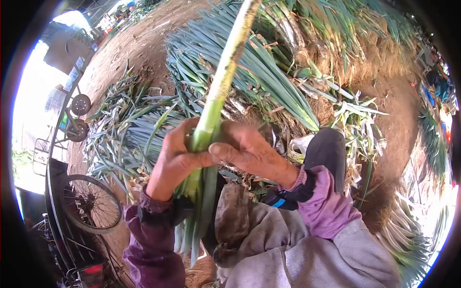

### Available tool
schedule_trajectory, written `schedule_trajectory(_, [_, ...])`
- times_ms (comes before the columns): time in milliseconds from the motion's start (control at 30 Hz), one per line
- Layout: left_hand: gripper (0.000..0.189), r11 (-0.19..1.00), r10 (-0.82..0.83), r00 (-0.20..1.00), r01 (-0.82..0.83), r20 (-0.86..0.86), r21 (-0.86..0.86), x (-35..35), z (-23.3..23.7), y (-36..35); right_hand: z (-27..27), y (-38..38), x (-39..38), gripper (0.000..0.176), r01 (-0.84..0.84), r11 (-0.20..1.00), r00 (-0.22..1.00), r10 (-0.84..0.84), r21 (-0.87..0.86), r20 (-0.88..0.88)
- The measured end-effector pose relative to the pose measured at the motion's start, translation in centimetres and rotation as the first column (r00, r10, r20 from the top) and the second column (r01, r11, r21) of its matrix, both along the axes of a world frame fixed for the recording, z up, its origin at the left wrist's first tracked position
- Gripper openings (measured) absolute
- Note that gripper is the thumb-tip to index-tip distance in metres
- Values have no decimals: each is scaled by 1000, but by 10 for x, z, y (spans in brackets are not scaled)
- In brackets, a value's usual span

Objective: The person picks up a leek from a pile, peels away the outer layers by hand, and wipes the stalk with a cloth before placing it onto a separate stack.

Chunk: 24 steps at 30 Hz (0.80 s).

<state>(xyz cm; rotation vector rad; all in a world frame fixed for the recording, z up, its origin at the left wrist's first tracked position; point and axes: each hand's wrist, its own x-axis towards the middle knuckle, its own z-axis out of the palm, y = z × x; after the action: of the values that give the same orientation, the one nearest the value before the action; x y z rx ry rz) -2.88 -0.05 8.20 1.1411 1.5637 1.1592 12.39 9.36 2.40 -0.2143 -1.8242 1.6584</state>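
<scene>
A large green onion (218, 91) stands tilted in front of me, its pale, dirt-marked stalk pointing up and away and its green leaves hanging down toward my lap. My left hand (175, 158) is wrapped round it where the stalk turns green. From the other side my right hand (254, 152) closes on the same spot, its thumb pressed against the stalk near my left thumb. Some fingers of both hands are hidden behind the green onion. Both wrists wear dark bands over purple sleeves.
Piles of green onions (259, 81) lie on the dirt floor ahead, with loose leaves (139, 134) to the left. My dark shoe (326, 153) rests at the right beside peeled scraps (362, 125). A spoked wheel (91, 204) of a cart stands at left. More trimmed green onions (406, 235) lie at lower right.
</scene>
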Motion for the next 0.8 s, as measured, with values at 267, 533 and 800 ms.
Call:
schedule_trajectory(267, [59, 992, -13, 970, 43, 241, -121, 6, -20, -6, 8, -13, 17, 25, -49, 920, 990, 97, -389, 105])
schedule_trajectory(533, [40, 977, 194, 973, -179, 128, -118, -52, -63, -25, 39, -15, 133, 29, 293, 954, 936, -272, -64, 224])
schedule_trajectory(800, [59, 997, 5, 948, 18, 318, -70, -27, -38, -25, -1, 24, 72, 30, 270, 948, 891, -312, 166, 331])
